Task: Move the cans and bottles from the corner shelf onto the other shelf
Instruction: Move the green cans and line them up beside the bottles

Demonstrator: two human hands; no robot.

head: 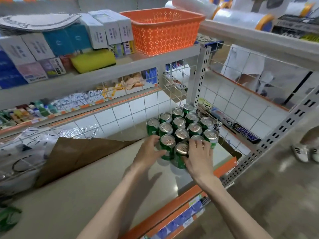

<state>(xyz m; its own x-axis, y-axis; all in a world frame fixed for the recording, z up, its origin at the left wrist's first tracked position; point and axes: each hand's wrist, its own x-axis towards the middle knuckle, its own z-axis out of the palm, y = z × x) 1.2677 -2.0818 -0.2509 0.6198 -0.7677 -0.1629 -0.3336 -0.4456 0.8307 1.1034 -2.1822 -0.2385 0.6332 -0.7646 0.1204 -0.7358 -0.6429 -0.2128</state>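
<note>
Two nearest upright green cans (167, 141) stand just ahead, left hand (148, 153) curled round one, right hand (201, 153) gripping the other.

At my twelve o'clock sits an orange basket (164, 30); yellow sponge (94, 60) at ten, brown cardboard (77, 152) at nine, Snickers box (246, 134) at three.
</note>
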